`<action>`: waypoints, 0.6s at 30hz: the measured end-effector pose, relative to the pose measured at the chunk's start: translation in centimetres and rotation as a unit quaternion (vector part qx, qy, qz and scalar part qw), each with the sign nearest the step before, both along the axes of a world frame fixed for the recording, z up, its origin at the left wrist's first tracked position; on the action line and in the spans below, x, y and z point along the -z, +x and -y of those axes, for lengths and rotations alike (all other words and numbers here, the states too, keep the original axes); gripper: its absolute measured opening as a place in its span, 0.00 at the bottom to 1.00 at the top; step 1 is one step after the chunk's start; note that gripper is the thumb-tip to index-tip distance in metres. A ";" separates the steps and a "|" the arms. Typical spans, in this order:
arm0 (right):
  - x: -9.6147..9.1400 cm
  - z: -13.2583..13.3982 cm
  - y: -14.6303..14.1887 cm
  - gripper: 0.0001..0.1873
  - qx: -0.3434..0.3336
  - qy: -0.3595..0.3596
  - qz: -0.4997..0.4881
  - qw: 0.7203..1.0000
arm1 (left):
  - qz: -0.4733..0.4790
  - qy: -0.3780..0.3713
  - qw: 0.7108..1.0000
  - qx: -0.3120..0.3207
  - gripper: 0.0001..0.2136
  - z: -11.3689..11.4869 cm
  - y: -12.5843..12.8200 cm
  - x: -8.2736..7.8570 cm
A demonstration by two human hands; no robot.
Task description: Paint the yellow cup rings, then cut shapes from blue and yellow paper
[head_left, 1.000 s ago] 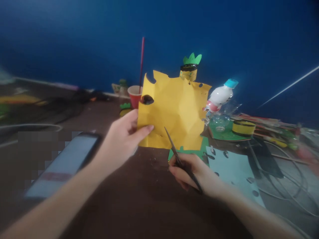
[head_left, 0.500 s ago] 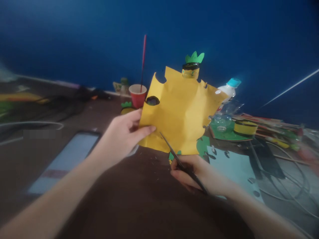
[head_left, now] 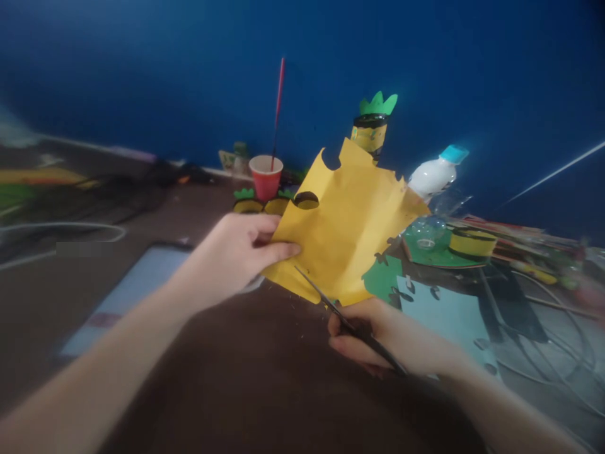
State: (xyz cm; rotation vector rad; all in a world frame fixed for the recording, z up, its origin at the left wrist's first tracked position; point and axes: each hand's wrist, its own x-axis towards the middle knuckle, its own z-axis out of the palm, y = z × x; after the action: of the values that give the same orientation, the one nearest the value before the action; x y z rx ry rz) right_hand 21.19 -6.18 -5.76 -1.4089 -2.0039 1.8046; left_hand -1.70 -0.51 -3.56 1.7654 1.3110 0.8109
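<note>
My left hand (head_left: 236, 252) pinches the left edge of a yellow paper sheet (head_left: 345, 227), thumb on top, holding it up above the dark brown table (head_left: 246, 378). The sheet has rounded notches and an oval hole cut out of it. My right hand (head_left: 382, 334) is closed round a pair of thin dark scissors (head_left: 331, 302). Their blades point up and left and lie against the sheet's lower edge.
A tablet (head_left: 137, 284) lies flat at the left. Behind the sheet stand a red cup (head_left: 265, 176) with a red stick, a yellow jar with a green crown (head_left: 371, 126) and a white bottle (head_left: 432, 173). Green and pale blue paper (head_left: 439, 309), a yellow roll (head_left: 471, 243) and cables lie right.
The yellow sheet has turned clockwise and tipped to the right. The scissors' blades have shifted from the sheet's middle to its lower edge. My right hand has sunk slightly towards me.
</note>
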 end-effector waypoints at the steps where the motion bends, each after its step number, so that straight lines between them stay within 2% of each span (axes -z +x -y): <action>1: 0.0 0.0 0.0 0.12 0.000 -0.002 0.002 1.000 | 0.000 -0.001 1.000 0.003 0.13 0.0 0.0 -0.1; 6: -0.3 0.1 0.0 0.12 -0.017 -0.015 0.016 1.000 | 0.024 -0.017 0.999 0.034 0.10 0.2 0.4 -0.5; 13: -0.8 0.1 0.0 0.10 -0.046 -0.045 0.024 0.998 | 0.035 -0.040 0.998 0.046 0.07 0.2 -0.2 0.2; 18: -0.8 0.1 0.0 0.09 -0.064 -0.072 0.020 0.995 | 0.043 -0.041 0.997 0.057 0.07 0.3 -0.1 0.0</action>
State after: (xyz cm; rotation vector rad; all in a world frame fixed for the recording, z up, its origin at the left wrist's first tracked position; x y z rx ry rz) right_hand 21.21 -6.28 -4.94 -1.3936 -2.0661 2.0269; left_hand -1.80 -0.77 -3.51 1.7052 1.1600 0.7499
